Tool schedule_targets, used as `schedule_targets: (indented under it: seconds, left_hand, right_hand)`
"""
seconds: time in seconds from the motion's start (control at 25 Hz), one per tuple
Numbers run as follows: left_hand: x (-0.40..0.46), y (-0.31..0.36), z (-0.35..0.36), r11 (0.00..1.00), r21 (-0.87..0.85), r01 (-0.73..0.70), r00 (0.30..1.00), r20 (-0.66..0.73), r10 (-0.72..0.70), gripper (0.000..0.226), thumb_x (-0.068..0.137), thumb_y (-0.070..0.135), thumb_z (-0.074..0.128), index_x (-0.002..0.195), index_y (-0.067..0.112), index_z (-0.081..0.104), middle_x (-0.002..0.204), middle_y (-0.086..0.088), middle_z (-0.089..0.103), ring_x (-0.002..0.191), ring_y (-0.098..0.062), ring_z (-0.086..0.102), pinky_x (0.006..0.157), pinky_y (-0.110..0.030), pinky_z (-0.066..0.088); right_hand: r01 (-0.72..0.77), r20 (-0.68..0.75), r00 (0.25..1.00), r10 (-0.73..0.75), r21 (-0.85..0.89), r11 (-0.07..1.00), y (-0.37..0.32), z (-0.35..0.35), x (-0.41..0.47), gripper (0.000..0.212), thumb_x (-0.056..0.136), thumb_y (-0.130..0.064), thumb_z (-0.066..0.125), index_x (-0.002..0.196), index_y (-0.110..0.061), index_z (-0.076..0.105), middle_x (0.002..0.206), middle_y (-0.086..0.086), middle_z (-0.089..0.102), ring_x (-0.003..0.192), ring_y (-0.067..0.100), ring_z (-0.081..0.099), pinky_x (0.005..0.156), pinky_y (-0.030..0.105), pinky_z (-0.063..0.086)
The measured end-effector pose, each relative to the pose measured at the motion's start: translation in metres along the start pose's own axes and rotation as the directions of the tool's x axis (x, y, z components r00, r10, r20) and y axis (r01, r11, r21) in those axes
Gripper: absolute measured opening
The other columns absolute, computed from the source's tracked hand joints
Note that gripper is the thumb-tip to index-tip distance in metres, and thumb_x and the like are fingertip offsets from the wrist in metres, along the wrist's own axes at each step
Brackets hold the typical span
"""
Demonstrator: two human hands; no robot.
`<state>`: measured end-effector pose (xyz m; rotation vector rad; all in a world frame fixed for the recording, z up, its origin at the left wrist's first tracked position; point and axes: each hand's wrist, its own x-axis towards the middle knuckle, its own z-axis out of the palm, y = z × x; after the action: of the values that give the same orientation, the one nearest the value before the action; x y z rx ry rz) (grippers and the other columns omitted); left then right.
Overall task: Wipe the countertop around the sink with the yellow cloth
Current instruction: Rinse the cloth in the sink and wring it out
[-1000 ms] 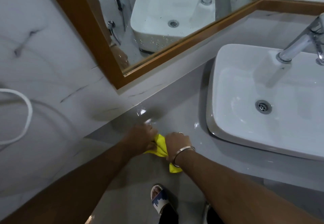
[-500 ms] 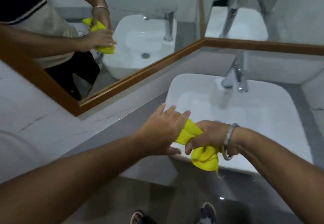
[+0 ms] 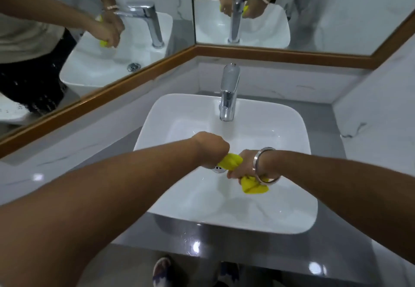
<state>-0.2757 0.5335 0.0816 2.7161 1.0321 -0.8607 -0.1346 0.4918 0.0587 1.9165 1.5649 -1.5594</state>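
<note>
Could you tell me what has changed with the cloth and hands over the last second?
Both hands carried the yellow cloth from the countertop left of the sink to over the basin, above the drain. The left hand and right hand kept hold of it, bunched between them. The tap looks unchanged.

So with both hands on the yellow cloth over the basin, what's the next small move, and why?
Probably finish the wringing twist, then carry the yellow cloth back to the grey countertop. The left hand and right hand grip it bunched between them above the sink drain, and the countertop's front edge shows shiny spots that may be water.
</note>
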Motion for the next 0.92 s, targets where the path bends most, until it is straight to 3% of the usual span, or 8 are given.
schedule_targets:
  seconds: [0.08,0.2,0.28,0.36,0.48,0.6,0.72,0.92]
  left_hand:
    - [0.003,0.002,0.019,0.972,-0.22,0.081,0.99,0.134,-0.052,0.035,0.083,0.042,0.064,0.097,0.01,0.063,0.078,-0.002,0.062,0.068,-0.023,0.057,0.062,-0.027,0.044]
    - [0.004,0.005,0.042,0.792,-0.596,0.13,0.965,0.26,0.037,0.021,0.084,0.031,0.063,0.086,0.01,0.061,0.061,0.0,0.056,0.05,-0.017,0.052,0.051,-0.022,0.044]
    - [0.001,0.006,0.052,0.519,-0.836,0.179,0.963,0.256,0.081,0.024,0.084,0.02,0.063,0.066,0.016,0.047,0.056,0.0,0.048,0.042,-0.013,0.044,0.05,-0.022,0.04]
    - [0.0,0.011,0.061,0.162,-0.955,0.247,0.952,0.27,0.142,0.039,0.086,0.017,0.062,0.054,0.019,0.04,0.048,0.002,0.042,0.036,-0.011,0.037,0.044,-0.019,0.034]
    - [0.004,0.031,0.072,-0.329,-0.868,0.372,0.914,0.282,0.29,0.053,0.092,0.023,0.053,0.043,0.024,0.034,0.039,0.007,0.032,0.033,-0.009,0.028,0.038,-0.016,0.024]
    - [0.008,0.051,0.076,-0.651,-0.643,0.403,0.903,0.167,0.395,0.053,0.091,0.025,0.047,0.039,0.022,0.039,0.035,0.008,0.031,0.03,-0.006,0.027,0.036,-0.018,0.018]
    - [0.007,0.06,0.079,-0.785,-0.48,0.393,0.901,0.028,0.434,0.045,0.085,0.025,0.051,0.041,0.022,0.042,0.032,0.007,0.035,0.028,-0.004,0.032,0.035,-0.017,0.017]
    - [0.0,0.047,0.08,-0.708,-0.563,0.426,0.881,0.079,0.467,0.043,0.081,0.025,0.052,0.041,0.024,0.038,0.033,0.008,0.034,0.027,-0.005,0.03,0.034,-0.017,0.019]
  right_hand:
    - [0.044,-0.166,0.976,-0.141,-0.48,0.876,-0.004,0.006,0.013,0.01,0.074,-0.026,0.06,0.07,-0.017,0.06,0.074,0.003,0.067,0.06,0.023,0.059,0.06,0.029,0.048]
    - [0.109,-0.193,0.882,-0.429,-0.803,0.586,-0.002,0.016,0.028,0.018,0.081,-0.015,0.053,0.095,-0.021,0.061,0.085,0.004,0.065,0.071,0.028,0.062,0.058,0.03,0.041]
    - [0.164,-0.156,0.732,-0.663,-0.904,0.395,0.006,0.009,0.037,0.02,0.074,-0.015,0.064,0.092,-0.023,0.064,0.074,0.003,0.065,0.062,0.028,0.064,0.049,0.027,0.033]
    - [0.129,-0.124,0.632,-0.765,-0.956,0.262,0.009,0.0,0.041,0.023,0.057,-0.015,0.074,0.076,-0.024,0.064,0.054,0.0,0.056,0.041,0.024,0.055,0.041,0.02,0.024]
    - [0.117,-0.131,0.554,-0.822,-0.966,0.232,0.014,-0.007,0.054,0.016,0.061,-0.014,0.061,0.075,-0.022,0.062,0.05,0.0,0.049,0.037,0.024,0.048,0.038,0.021,0.022]
    - [0.14,-0.144,0.454,-0.879,-0.963,0.23,0.014,-0.013,0.057,0.023,0.067,-0.014,0.049,0.081,-0.022,0.065,0.05,0.0,0.048,0.038,0.023,0.047,0.037,0.023,0.025]
    - [0.179,-0.121,0.375,-0.919,-0.963,0.2,0.012,-0.015,0.057,0.029,0.071,-0.013,0.046,0.087,-0.022,0.068,0.05,-0.001,0.049,0.038,0.021,0.045,0.038,0.022,0.025]
    - [0.23,-0.134,0.348,-0.928,-0.947,0.223,0.009,-0.011,0.06,0.03,0.072,-0.015,0.05,0.093,-0.023,0.07,0.048,-0.001,0.052,0.038,0.021,0.047,0.039,0.021,0.027]
